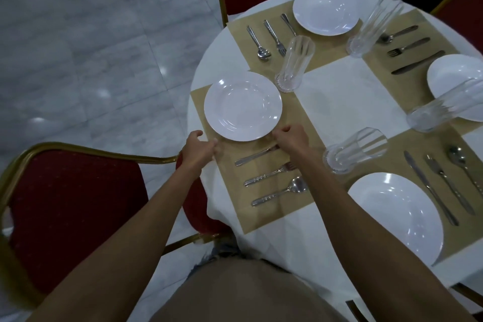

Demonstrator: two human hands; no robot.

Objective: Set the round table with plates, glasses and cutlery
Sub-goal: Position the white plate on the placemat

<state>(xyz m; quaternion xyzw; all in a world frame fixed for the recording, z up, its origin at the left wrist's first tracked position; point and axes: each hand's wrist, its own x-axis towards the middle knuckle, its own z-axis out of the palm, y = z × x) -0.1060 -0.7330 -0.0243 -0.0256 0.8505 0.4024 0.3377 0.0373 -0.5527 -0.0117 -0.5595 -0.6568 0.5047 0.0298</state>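
Got left hand and right hand curled by plate mid-left on desk, can't tell if grasping anything

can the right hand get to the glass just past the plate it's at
Probably yes. The right hand is at the rim of the plate, and only bare placemat lies between it and the glass.

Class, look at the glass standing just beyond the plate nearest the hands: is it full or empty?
Empty: the glass is clear from base to rim, with no liquid line, and the tan placemat shows through it.
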